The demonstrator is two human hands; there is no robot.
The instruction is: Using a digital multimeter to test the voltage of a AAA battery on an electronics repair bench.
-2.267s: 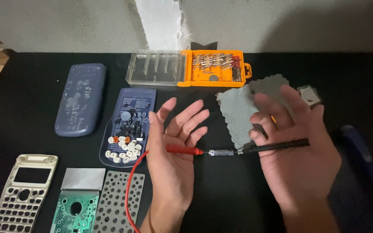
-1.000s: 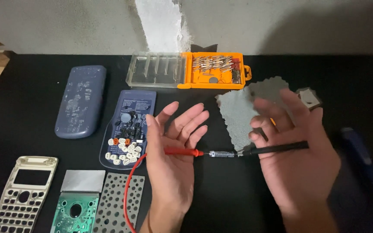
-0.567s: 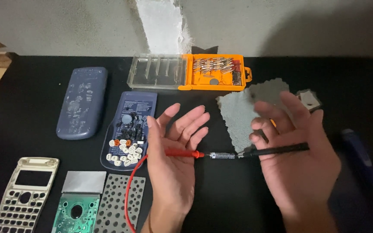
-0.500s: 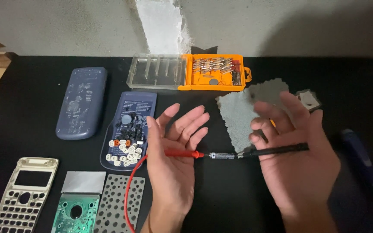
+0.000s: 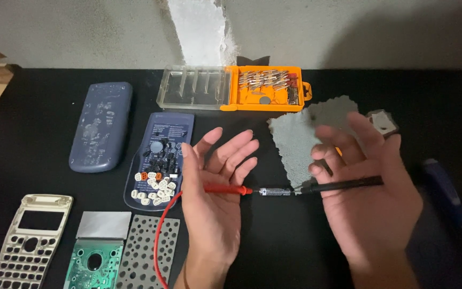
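black table (image 5: 38,123) | grey wall (image 5: 81,32) behind | white patch (image 5: 196,29)

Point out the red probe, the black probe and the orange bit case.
Red probe (image 5: 225,189), head view, on its handle.
Black probe (image 5: 343,184), head view, mid-shaft.
Orange bit case (image 5: 266,103), head view, on its tray.

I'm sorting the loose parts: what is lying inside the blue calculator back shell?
The blue back shell holds a pile of loose keys, white, dark and a few orange, plus a round coin cell. Whatever lies beneath the pile is hidden.
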